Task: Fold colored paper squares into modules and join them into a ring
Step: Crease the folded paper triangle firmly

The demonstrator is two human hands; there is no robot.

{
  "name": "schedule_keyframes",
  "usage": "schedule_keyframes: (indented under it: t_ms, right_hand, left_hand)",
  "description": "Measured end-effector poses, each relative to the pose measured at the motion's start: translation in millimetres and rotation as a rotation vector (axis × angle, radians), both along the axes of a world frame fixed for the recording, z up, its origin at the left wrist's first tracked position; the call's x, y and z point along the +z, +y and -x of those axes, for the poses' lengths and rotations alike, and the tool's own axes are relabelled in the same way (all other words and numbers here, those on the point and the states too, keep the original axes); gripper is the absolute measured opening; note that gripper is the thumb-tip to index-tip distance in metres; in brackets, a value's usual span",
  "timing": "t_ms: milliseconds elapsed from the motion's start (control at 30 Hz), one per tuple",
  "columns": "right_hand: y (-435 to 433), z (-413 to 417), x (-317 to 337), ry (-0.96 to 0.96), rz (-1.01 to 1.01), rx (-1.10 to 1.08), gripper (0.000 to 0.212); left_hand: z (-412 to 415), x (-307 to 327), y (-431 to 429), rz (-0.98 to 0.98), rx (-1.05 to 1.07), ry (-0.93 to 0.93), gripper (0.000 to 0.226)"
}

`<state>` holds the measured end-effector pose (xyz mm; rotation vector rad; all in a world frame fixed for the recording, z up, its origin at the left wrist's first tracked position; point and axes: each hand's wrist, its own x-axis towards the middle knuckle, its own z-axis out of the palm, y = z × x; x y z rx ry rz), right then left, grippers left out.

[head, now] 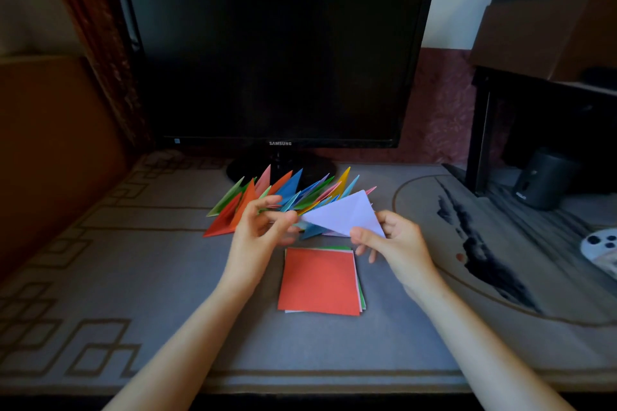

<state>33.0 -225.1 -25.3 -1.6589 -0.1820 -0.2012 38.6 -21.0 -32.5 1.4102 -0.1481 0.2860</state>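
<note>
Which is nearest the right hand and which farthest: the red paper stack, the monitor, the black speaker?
From the right hand:
1. Red paper stack, just left of and below it on the desk.
2. Black speaker, off to the right, under the shelf.
3. Monitor, at the back of the desk.

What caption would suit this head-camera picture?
Both hands, left and right, fold lilac paper above a red-topped stack, folded modules behind.

One readable text: "SAMSUNG" in pale capitals, centred on the lower bezel of the monitor (272, 57). Small blue sticker (177, 141) at the bezel's lower left, too small to read. Pale mark on the speaker (542, 178) unreadable.
</note>
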Motion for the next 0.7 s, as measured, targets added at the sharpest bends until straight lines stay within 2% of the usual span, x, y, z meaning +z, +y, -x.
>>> schedule_keyframes:
  t_ms: [67,200,300,367,700]
  right_hand:
    - [1.2,0.5,0.8,-0.003,-0.035,0.003,0.012]
    - [10.0,3.2,0.9,-0.027,-0.046,0.069,0.008]
    - [18.3,3.4,-1.4,0.001,-0.031,0.135,0.011]
    - [22.9,2.9,-4.0,0.035,-0.042,0.172,0.016]
    - [17.0,2.3,-5.7,-0.014,-0.012,0.178,0.025]
  left_hand:
    - [2.5,0.4,-4.6,-0.008,-0.086,0.044,0.027]
    - [7.2,-2.5,-12.7,-0.161,-0.226,0.094,0.017]
    - [7.4,-1.1,-11.7,-0.215,-0.198,0.076,0.013]
    - [6.9,0.3,-11.1,-0.196,-0.168,0.079,0.007]
    - [5.1,1.5,-7.2,-0.074,-0.011,0.010,0.010]
